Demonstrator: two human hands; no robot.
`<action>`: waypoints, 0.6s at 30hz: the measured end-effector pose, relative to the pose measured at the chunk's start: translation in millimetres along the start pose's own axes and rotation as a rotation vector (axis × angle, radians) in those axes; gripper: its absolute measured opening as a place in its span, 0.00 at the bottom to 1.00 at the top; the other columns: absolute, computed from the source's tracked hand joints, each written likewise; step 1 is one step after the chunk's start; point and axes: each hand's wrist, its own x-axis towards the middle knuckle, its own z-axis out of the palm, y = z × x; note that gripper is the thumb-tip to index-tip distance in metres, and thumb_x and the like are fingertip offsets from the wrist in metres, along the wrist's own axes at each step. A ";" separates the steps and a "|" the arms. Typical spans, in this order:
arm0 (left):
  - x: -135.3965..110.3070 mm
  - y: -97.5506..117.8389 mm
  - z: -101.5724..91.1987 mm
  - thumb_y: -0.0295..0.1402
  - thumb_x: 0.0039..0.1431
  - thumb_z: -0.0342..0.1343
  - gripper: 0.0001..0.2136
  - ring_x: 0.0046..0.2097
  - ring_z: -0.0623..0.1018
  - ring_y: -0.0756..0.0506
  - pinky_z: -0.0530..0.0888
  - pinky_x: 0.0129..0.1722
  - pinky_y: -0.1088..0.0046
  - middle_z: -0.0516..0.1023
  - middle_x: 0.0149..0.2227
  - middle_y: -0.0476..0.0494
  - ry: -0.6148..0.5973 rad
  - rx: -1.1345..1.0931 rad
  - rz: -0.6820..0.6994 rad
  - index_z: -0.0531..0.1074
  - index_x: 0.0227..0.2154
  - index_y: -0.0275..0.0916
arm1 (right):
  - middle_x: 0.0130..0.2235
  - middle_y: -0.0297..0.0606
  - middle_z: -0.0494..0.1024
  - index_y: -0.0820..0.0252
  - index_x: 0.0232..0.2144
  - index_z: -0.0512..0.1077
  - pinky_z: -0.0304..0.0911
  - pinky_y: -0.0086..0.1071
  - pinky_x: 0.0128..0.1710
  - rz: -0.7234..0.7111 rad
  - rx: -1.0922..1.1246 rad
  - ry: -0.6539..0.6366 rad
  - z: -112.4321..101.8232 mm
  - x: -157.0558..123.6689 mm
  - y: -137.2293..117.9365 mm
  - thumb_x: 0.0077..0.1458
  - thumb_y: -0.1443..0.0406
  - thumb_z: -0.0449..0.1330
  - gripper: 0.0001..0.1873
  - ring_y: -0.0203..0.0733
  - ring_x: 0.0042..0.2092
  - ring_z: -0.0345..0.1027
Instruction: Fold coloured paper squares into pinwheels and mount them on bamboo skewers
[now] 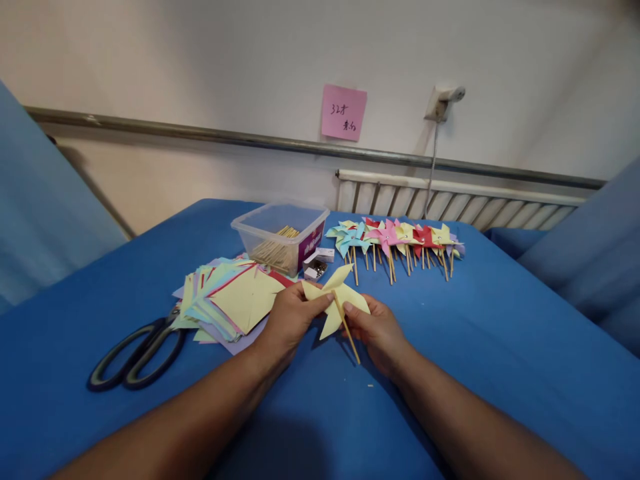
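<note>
I hold a pale yellow paper pinwheel (336, 300) just above the blue table (500, 347), in the middle. My left hand (290, 319) pinches its left blade between thumb and fingers. My right hand (376, 328) is closed on the pinwheel's right side and on a thin wooden stick (348, 333) that slants down toward me behind the paper. To the left of my left hand lies a fanned stack of coloured paper squares (230, 299), a yellow sheet on top.
Black-handled scissors (137, 352) lie at the left. A clear plastic tub (280, 235) of wooden sticks stands behind the paper, a small box of pins (317, 264) beside it. Several finished pinwheels (395, 241) lie in a row at the back. A pink note (343, 112) is on the wall.
</note>
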 end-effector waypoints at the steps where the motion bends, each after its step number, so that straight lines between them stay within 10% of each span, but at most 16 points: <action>1: 0.7 -0.1 -0.6 0.38 0.39 0.67 0.16 0.27 0.74 0.48 0.69 0.28 0.72 0.77 0.26 0.45 0.021 0.000 0.016 0.72 0.28 0.34 | 0.29 0.36 0.77 0.63 0.36 0.71 0.63 0.28 0.25 0.014 -0.013 -0.009 -0.2 0.1 0.1 0.41 0.56 0.70 0.22 0.34 0.25 0.69; 18: 4.5 12.1 -10.6 0.39 0.43 0.65 0.14 0.27 0.76 0.47 0.72 0.29 0.71 0.78 0.25 0.43 -0.126 -0.004 -0.047 0.73 0.28 0.34 | 0.21 0.29 0.72 0.63 0.28 0.68 0.57 0.24 0.17 -0.063 -0.136 0.041 1.2 3.9 -4.7 0.35 0.54 0.71 0.23 0.29 0.18 0.63</action>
